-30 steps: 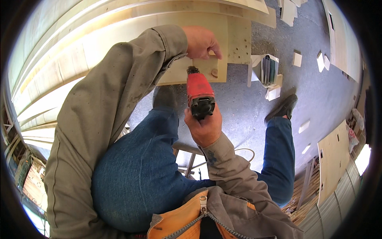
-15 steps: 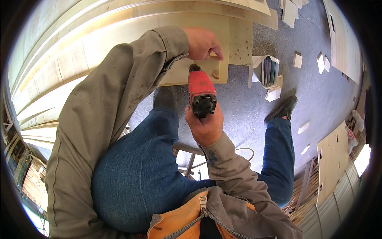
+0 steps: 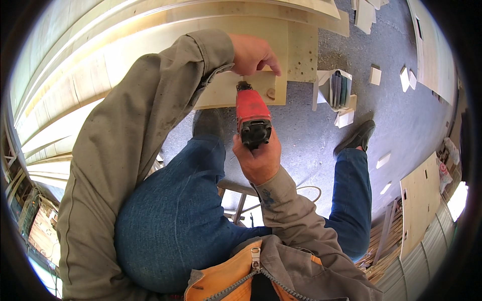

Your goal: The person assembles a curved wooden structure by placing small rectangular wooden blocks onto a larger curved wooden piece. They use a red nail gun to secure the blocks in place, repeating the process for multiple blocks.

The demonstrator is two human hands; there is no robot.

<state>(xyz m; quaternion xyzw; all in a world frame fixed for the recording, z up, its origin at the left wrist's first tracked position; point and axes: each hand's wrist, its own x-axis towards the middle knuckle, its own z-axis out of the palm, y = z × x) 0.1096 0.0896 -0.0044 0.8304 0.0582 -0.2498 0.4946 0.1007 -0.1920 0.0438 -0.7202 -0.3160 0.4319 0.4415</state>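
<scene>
Long pale boards (image 3: pixel 75 70) sweep across the far left of a workshop, partly covered by the person's brown left sleeve (image 3: pixel 125 120), while wood scraps (image 3: pixel 365 16) lie on the gray floor (image 3: pixel 296 125) at far right. Nearer, an open box (image 3: pixel 323 89) of dark, upright strips (image 3: pixel 340 90) stands just right of the work, with a small block (image 3: pixel 375 76) beyond it to the right. A dark shoe (image 3: pixel 357 138) is planted on the right, another (image 3: pixel 208 123) just short of the boards, and a thin hose (image 3: pixel 317 193) loops near the right sleeve (image 3: pixel 291 200). A panel with small slots (image 3: pixel 420 203) leans at near right. At center, the right hand (image 3: pixel 259 159) reaches forward from the near side, closed around the grip of a red-and-black power tool (image 3: pixel 253 113), whose nose is over a small board (image 3: pixel 261 85) marked by a knot and lying on a larger sheet; the tool hides part of it. The left hand (image 3: pixel 252 56) arches in from the left, wrist bent, one fingertip lowered at the small board's far right corner; whether its hidden fingers grip anything cannot be told.
</scene>
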